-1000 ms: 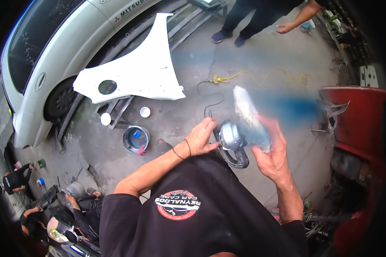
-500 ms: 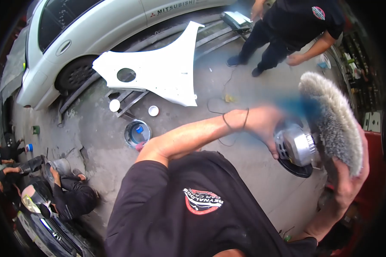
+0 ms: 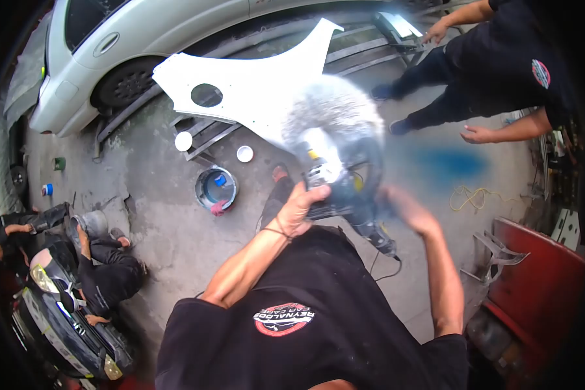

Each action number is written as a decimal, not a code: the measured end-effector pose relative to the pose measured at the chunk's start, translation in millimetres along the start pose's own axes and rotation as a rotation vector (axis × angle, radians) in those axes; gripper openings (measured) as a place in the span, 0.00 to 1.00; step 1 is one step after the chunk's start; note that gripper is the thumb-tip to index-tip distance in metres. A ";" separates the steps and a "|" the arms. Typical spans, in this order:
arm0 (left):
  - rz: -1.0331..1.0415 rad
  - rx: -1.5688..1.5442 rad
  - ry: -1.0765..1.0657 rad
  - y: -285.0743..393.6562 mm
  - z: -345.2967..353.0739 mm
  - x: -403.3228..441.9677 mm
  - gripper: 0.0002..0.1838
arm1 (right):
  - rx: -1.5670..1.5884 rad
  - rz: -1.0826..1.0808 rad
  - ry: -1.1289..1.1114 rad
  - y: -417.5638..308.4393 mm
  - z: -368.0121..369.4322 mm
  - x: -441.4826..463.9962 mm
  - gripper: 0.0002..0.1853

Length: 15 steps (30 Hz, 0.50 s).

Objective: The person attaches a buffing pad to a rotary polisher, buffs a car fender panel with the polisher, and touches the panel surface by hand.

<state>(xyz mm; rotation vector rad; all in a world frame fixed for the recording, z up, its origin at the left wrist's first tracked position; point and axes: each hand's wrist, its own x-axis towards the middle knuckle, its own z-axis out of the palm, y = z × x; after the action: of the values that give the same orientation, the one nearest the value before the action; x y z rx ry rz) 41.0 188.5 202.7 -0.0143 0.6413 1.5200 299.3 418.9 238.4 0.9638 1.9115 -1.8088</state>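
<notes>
A polisher (image 3: 365,218) with a round, fluffy grey wool pad (image 3: 335,107) is held up in front of my chest, pad facing away. My left hand (image 3: 300,209) is closed around its side near the silver head, thumb on top. Smeared by motion, my right hand (image 3: 406,209) is beside the polisher's body on the right; its fingers are too blurred to read. Behind the pad, a white car fender (image 3: 253,81) lies on a metal stand, its lower right part hidden by the pad.
A bucket (image 3: 201,190) with liquid, a blue item and a pinkish cloth stands on the floor, near two white round containers (image 3: 244,154). A white car (image 3: 169,39) is behind. A co-worker (image 3: 474,78) stands upper right; others sit lower left. A yellow cord (image 3: 474,195) and red panel (image 3: 539,260) lie right.
The polisher has swung from the far right to the middle, its pad turning from sideways to away from me. Both hands moved left with it. My right hand has left the pad.
</notes>
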 end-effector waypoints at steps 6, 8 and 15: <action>0.081 -0.144 0.377 16.9 -151.2 -19.2 0.48 | -0.419 0.207 -0.070 -44.1 129.0 103.5 0.52; 0.083 -0.210 0.480 17.7 -159.6 -28.8 0.49 | -0.451 0.132 -0.042 -50.5 140.9 141.6 0.44; 0.265 -0.304 0.696 69.5 -142.8 10.8 0.53 | -0.634 -0.026 0.043 -71.6 109.1 228.2 0.29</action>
<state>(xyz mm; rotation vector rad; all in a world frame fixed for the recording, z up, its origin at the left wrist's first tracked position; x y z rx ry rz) -78.0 147.9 105.1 -0.7420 0.9769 1.8640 66.3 371.0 126.7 0.7496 2.3076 -1.0639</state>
